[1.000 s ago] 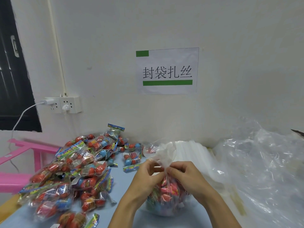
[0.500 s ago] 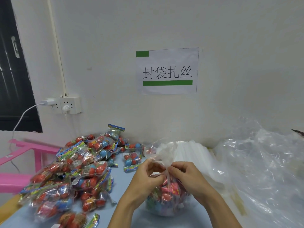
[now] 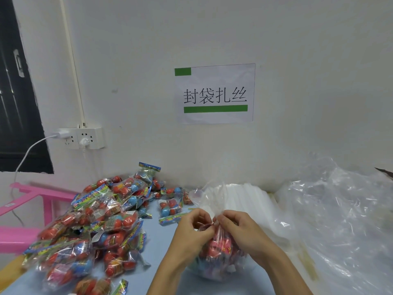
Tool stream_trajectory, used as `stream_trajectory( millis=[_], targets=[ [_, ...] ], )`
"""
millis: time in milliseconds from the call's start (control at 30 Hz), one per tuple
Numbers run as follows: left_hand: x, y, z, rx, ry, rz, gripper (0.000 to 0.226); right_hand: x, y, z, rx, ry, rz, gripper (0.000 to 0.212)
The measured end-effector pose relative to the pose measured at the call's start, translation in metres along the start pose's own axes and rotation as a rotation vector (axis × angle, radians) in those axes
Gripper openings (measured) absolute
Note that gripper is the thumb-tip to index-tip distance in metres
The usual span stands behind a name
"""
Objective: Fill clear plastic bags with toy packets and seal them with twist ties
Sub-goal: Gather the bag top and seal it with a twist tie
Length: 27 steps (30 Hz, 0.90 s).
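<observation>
Fingers of both the left hand [image 3: 192, 225] and right hand [image 3: 240, 227] are pinched on the gathered neck of the filled bag [image 3: 217, 254] near the table's [image 3: 163, 248] front edge, probably so nothing spills while tying. Loose toy packets [image 3: 95, 226] are heaped toward the left edge, within easy reach; can't make out a twist tie.

Even, soft indoor light; faint shadows; glare on plastic sheeting [image 3: 340, 220]; wide-angle bending at edges; slight softness.

White wall [image 3: 212, 28], dark window [image 3: 14, 92], pink furniture [image 3: 27, 209], blue table [image 3: 161, 241].
</observation>
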<state>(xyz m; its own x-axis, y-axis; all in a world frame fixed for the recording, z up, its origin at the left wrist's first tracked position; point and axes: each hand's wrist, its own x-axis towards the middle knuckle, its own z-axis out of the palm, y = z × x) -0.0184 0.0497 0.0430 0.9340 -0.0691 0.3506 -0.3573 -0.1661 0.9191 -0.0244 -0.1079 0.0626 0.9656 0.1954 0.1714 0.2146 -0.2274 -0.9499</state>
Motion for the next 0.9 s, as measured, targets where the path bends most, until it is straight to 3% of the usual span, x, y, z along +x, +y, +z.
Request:
stream_trajectory(
  millis=[200,567,900],
  targets=[
    [0.0,0.002,0.002,0.017,0.089,0.0,0.014,0.001,0.003,0.001,-0.002,0.039,0.03,0.031],
    [-0.004,0.004,0.007,0.152,0.028,0.104,0.008,0.004,0.008,0.004,-0.009,0.17,0.057,0.035],
    [-0.003,0.0,0.017,0.208,0.111,0.098,0.007,0.005,0.01,0.003,0.085,0.157,0.05,0.031]
  ],
)
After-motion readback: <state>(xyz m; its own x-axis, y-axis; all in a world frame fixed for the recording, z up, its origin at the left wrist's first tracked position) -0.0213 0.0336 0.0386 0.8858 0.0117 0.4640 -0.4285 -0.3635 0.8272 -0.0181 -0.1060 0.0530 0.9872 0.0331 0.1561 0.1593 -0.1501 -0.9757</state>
